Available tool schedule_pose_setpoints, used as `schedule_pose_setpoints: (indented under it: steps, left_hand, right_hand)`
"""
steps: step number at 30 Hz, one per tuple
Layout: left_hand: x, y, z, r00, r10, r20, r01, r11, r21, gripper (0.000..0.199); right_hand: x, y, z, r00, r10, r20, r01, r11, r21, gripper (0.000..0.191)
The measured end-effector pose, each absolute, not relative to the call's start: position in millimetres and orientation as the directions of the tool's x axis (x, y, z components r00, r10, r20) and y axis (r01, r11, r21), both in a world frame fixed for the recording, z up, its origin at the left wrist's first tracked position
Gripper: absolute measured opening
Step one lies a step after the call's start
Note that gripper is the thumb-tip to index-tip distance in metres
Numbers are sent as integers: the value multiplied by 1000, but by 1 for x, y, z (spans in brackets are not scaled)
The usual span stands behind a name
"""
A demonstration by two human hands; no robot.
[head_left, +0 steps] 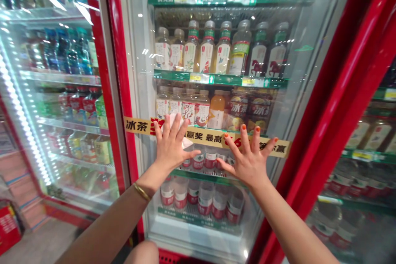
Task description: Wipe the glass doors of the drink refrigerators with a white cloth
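Observation:
My left hand [171, 144] lies flat with spread fingers on the glass door [139, 49] of a red-framed drinks cooler, pressing a white tissue or cloth [177, 123] against it. My right hand [249, 161] rests open on the same glass, a little to the right, touching nothing else. Its nails are orange. A yellow promotional strip [204, 137] with Chinese text runs across the glass behind both hands. Rows of bottled drinks [204, 51] stand on green-edged shelves behind the door.
Lit coolers with bottles stand on both sides, the left one [62, 78] and the right one [365, 140]. A red box [9, 227] sits on the floor at lower left beside stacked pinkish cartons [26, 194]. A bare knee [141, 253] shows at the bottom edge.

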State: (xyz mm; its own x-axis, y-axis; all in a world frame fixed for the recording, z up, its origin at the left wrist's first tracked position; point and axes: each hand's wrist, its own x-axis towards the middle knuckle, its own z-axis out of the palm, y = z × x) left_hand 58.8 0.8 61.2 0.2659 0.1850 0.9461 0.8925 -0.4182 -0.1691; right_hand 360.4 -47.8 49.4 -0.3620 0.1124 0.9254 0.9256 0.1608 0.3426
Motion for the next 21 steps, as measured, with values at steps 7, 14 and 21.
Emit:
schedule_pose_setpoints:
  steps: [7, 14, 21]
  left_hand:
    - [38, -2, 50, 396, 204, 895, 872, -390, -297, 113]
    - [72, -6, 62, 212, 227, 951, 901, -422, -100, 136]
    - [31, -8, 41, 325, 233, 917, 898, -379, -222, 113]
  right_hand:
    - [361, -48, 48, -351, 117, 929, 926, 187, 327, 107]
    - [359, -48, 48, -351, 122, 929, 928, 175, 328, 107]
    - [360, -48, 48, -352, 118, 929, 929, 163, 331, 107]
